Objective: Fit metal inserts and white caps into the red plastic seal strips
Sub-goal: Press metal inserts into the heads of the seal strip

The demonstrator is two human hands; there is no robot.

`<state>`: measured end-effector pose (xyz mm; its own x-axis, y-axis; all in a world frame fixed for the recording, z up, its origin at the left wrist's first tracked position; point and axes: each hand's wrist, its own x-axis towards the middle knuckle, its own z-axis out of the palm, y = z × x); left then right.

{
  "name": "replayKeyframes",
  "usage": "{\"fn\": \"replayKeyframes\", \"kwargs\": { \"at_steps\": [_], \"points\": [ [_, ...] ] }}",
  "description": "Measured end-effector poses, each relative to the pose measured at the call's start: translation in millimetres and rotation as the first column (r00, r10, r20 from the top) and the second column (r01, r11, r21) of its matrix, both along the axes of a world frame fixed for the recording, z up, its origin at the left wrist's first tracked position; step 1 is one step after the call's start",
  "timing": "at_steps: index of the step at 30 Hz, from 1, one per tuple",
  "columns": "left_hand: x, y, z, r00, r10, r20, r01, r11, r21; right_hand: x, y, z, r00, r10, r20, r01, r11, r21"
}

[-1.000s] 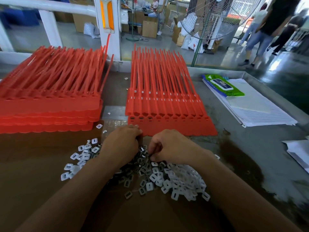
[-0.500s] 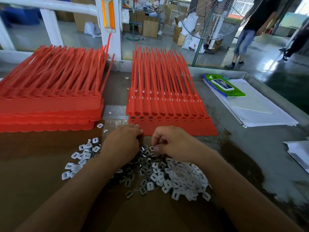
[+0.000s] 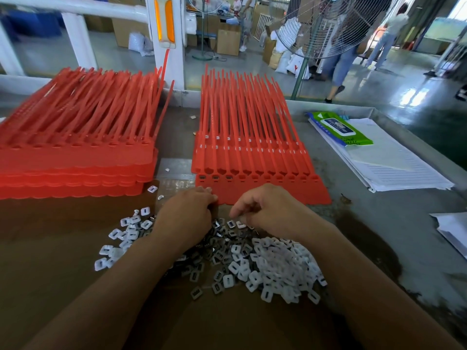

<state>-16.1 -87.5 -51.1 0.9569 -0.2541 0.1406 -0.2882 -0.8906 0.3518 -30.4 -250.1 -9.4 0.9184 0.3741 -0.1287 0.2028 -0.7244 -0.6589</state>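
Red seal strips at twelve o'clock show three near sockets filled, the rest empty, while both hands' curled fingers pick among white caps, contents untellable.

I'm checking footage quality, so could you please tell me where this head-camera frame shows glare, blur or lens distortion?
Head view: strong glare on the wet-looking floor at upper right; wide-angle bending curves the white rail and table edge; the left stack of red strips is soft and overexposed, while the white caps and both hands, left and right, are fairly sharp.
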Motion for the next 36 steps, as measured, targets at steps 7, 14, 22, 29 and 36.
{"fn": "replayKeyframes", "kwargs": {
  "at_steps": [7, 14, 22, 29, 36],
  "points": [
    [0.7, 0.1, -1.0, 1.0, -0.007, -0.004, 0.007, 1.0, -0.007, 10.5, -5.9, 3.6, 0.993, -0.085, 0.079, 0.086, 0.996, -0.008],
    [-0.7, 0.9, 0.0, 1.0, -0.017, 0.016, 0.018, 0.999, -0.036, 35.7, -12.7, -3.6, 0.959, -0.251, 0.129, 0.238, 0.965, 0.108],
    [-2.6, 0.7, 2.7, 0.999, -0.016, 0.031, 0.017, 0.999, -0.046, 69.4, -12.2, -14.6, 0.899, -0.415, 0.141, 0.392, 0.905, 0.166],
    [-1.9, 1.2, 3.7, 0.999, -0.026, 0.025, 0.027, 0.999, -0.025, 77.6, -8.4, -21.4, 0.895, -0.433, 0.112, 0.41, 0.894, 0.182],
    [-2.8, 0.5, 4.4, 0.999, -0.028, 0.029, 0.028, 0.999, -0.025, 82.4, -9.0, -30.1, 0.879, -0.424, 0.219, 0.406, 0.905, 0.124]
  ]
}}
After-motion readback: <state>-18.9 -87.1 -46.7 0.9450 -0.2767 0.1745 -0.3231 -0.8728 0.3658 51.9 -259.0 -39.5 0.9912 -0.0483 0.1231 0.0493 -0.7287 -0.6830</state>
